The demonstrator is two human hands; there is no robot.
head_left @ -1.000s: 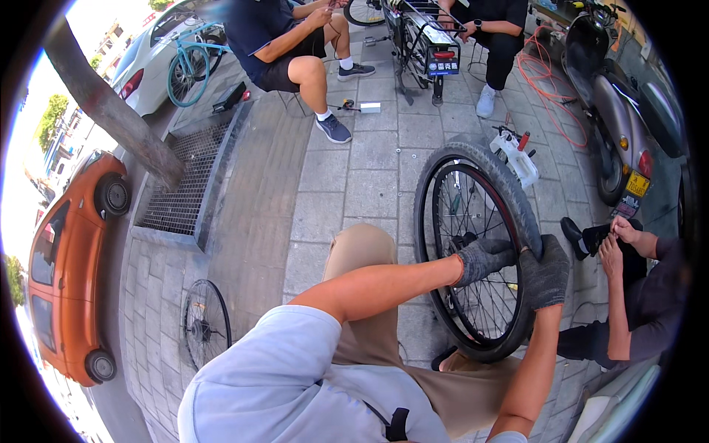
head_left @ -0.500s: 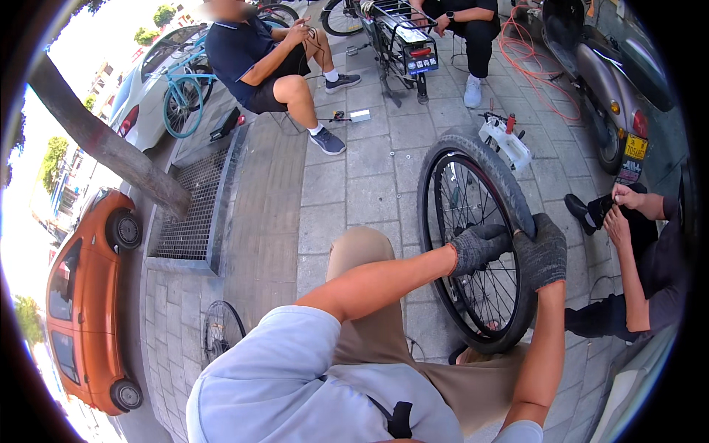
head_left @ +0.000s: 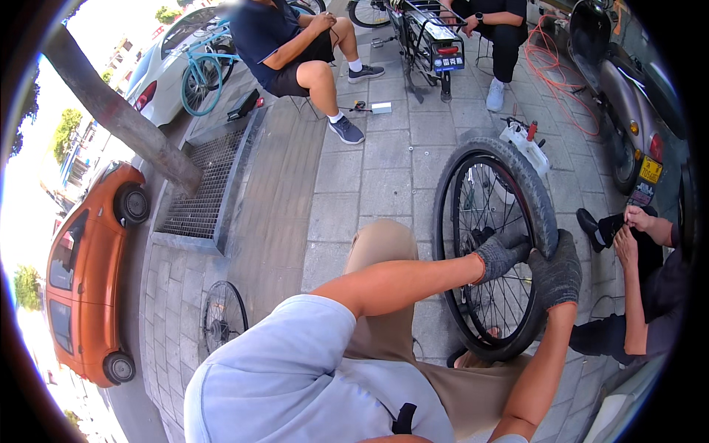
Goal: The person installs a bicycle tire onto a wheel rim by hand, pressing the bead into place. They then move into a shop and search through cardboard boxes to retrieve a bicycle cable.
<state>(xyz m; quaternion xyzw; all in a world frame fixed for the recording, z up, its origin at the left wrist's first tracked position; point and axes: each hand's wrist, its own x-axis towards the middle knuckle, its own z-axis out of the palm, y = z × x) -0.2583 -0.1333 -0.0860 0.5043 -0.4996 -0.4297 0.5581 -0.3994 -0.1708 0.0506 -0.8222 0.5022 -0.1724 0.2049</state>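
Observation:
A spoked bicycle wheel [head_left: 473, 221] with a black rim stands between my knees, tilted. Its grey-black tire [head_left: 538, 173] bulges away from the rim along the upper right. My right hand [head_left: 555, 277], in a dark grey knit glove, is wrapped over the tire on the right side, thumb near the inner edge. Reaching across the wheel face, my left hand [head_left: 502, 256] in a matching glove is closed at the inner edge of the rim, its fingertips beside my right thumb. What lies under the fingertips is hidden.
A white container with tools [head_left: 526, 148] stands beyond the wheel. Another wheel [head_left: 224, 317] lies on the paving at left, below a metal tree grate [head_left: 199, 188]. A person's hands [head_left: 631, 225] are close on the right. People sit beyond, around a bicycle [head_left: 432, 44]. An orange hose [head_left: 550, 63] lies coiled.
The view has shifted, so the surroundings sit farther right and slightly higher. My left hand has drawn a little closer to my right hand at the rim. Both hands remain on the wheel.

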